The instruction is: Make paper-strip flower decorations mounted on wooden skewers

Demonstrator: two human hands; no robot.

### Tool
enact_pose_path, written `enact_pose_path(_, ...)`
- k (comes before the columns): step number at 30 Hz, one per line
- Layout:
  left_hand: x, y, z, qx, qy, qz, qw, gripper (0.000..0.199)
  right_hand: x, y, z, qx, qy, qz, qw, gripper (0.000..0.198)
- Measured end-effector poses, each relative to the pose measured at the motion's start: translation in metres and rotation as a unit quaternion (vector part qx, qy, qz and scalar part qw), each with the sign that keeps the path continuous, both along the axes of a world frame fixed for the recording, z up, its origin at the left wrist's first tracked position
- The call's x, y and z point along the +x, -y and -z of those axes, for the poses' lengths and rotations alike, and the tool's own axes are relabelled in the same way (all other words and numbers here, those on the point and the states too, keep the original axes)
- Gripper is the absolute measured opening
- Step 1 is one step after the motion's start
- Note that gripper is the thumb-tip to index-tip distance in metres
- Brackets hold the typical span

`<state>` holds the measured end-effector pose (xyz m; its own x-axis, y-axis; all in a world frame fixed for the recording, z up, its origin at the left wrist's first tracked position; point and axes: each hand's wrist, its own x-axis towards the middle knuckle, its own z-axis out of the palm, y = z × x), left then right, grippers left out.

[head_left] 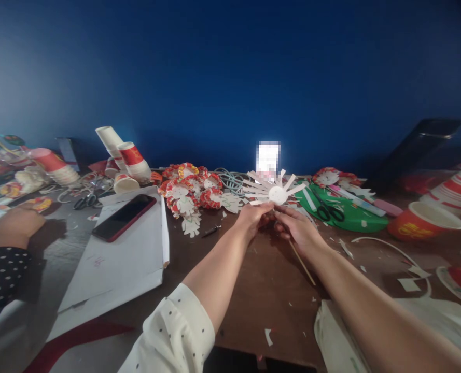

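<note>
Over the middle of the table, both my hands hold up a white paper cup cut into strips [278,195]. Its strips fan out around the round base like petals. The fingers of my left hand [256,216] are closed at its lower edge. My right hand [297,226] is closed just below the round base, beside the left fingertips. A thin wooden stick [302,263] slants down from under the right fingers toward me; where its upper end goes is hidden.
Left are a phone [124,217] on a white box [111,264], stacked paper cups [131,160] and another person's hand [17,225]. Red-and-white paper flowers [187,189] lie ahead. Right are black scissors [330,212] on green paper [354,220] and a red cup [420,223].
</note>
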<state>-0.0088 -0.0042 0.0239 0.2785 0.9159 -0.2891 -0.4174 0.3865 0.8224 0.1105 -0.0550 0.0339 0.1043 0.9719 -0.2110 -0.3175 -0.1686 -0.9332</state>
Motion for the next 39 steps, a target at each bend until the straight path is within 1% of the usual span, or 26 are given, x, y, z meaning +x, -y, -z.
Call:
enact_pose_path(7, -0.001, -0.001, 0.002, -0.001, 0.032, 0.012, 0.999, 0.031, 0.004, 0.0, 0.0, 0.006, -0.018, -0.021, 1.0, 0.042)
enact_pose_path(12, -0.002, -0.001, 0.001, 0.002, 0.026, 0.018, 1.0, 0.035, 0.004, 0.0, 0.0, 0.005, -0.014, -0.038, 0.999, 0.041)
enact_pose_path(15, -0.002, 0.0, 0.0, 0.01, -0.006, 0.013, 1.0, 0.038, 0.005, 0.0, 0.0, -0.004, -0.012, -0.033, 0.999, 0.038)
enact_pose_path(19, -0.001, 0.003, 0.0, 0.033, -0.079, 0.008, 0.996, 0.035, 0.005, -0.002, 0.001, -0.009, -0.013, -0.022, 1.0, 0.032)
enact_pose_path(22, -0.001, 0.006, 0.002, 0.065, -0.085, 0.012, 0.994, 0.034, 0.007, -0.004, 0.001, -0.007, -0.025, -0.003, 1.0, 0.029)
enact_pose_path(24, -0.003, 0.006, 0.003, 0.078, -0.079, 0.02, 0.994, 0.037, 0.008, -0.005, 0.0, -0.017, -0.033, 0.017, 0.999, 0.028)
enact_pose_path(27, -0.004, 0.005, 0.004, 0.065, -0.085, 0.026, 0.994, 0.041, 0.009, -0.006, 0.0, -0.037, -0.038, 0.049, 0.997, 0.03)
enact_pose_path(30, -0.003, 0.004, 0.001, 0.05, -0.094, 0.005, 0.994, 0.041, 0.009, -0.007, -0.002, -0.049, -0.043, 0.074, 0.995, 0.033)
enact_pose_path(34, -0.003, 0.004, -0.003, 0.058, -0.099, -0.025, 0.993, 0.036, 0.009, -0.008, -0.009, -0.074, -0.077, 0.096, 0.99, 0.026)
enact_pose_path(36, -0.003, 0.006, -0.006, 0.07, -0.097, -0.008, 0.993, 0.035, 0.01, -0.008, -0.014, -0.096, -0.112, 0.093, 0.985, 0.023)
enact_pose_path(39, -0.004, 0.009, -0.009, 0.09, -0.087, 0.029, 0.992, 0.04, 0.015, -0.01, -0.019, -0.124, -0.168, 0.069, 0.976, 0.023)
